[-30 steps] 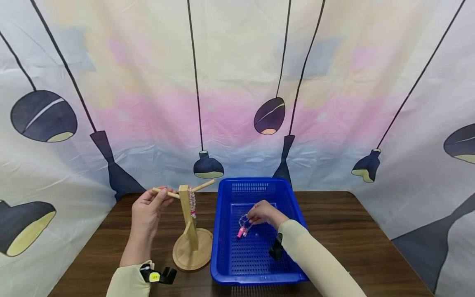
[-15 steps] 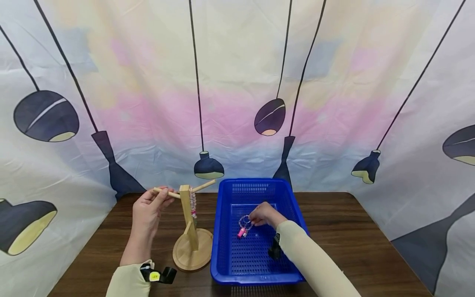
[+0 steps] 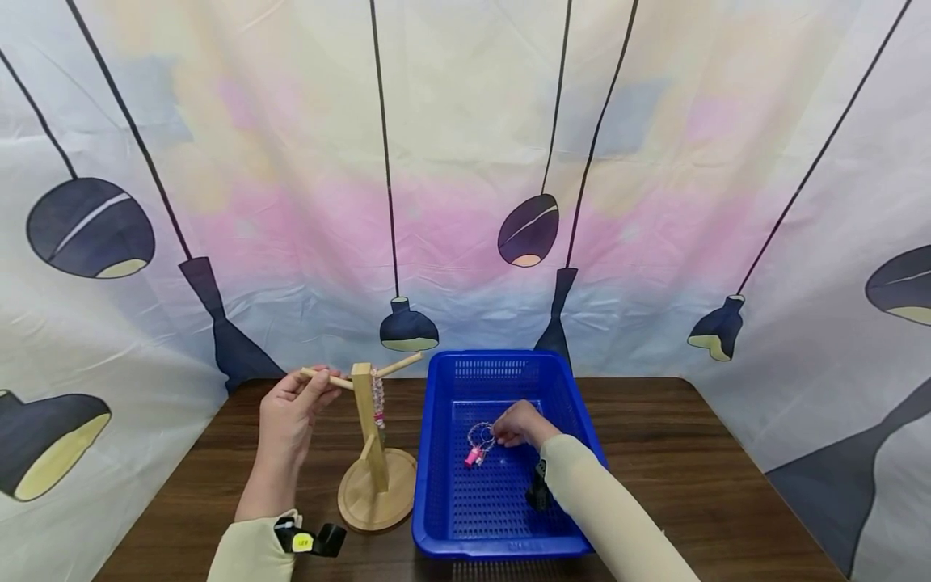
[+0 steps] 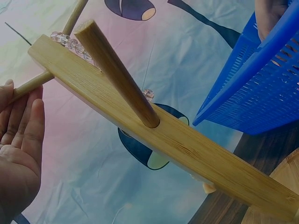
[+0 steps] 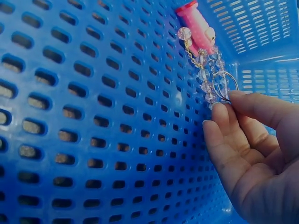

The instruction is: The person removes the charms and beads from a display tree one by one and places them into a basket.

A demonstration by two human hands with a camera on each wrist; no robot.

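My left hand [image 3: 286, 416] pinches one peg [image 4: 35, 85] of a wooden jewelry stand [image 3: 372, 449]. A strand of clear and pink beads [image 3: 377, 396] hangs on the opposite peg, partly behind the post in the left wrist view. My right hand [image 3: 522, 422] is inside the blue plastic basket [image 3: 502, 547]. Its thumb and fingertips pinch the edge of a metal ring on a beaded keychain [image 5: 205, 84]. The keychain's clear beads and pink figure charm [image 5: 196, 25] lie against the basket's perforated bottom.
The stand's round base [image 3: 393, 505] rests on the dark wood table [image 3: 662, 469], just left of the basket. A lower peg [image 4: 117, 70] juts from the post toward the left wrist camera. A lamp-patterned cloth [image 3: 465, 162] hangs behind the table.
My right hand has shifted slightly right and down in the head view, showing more of the keychain's loop and ring. My left hand keeps its hold on the peg.
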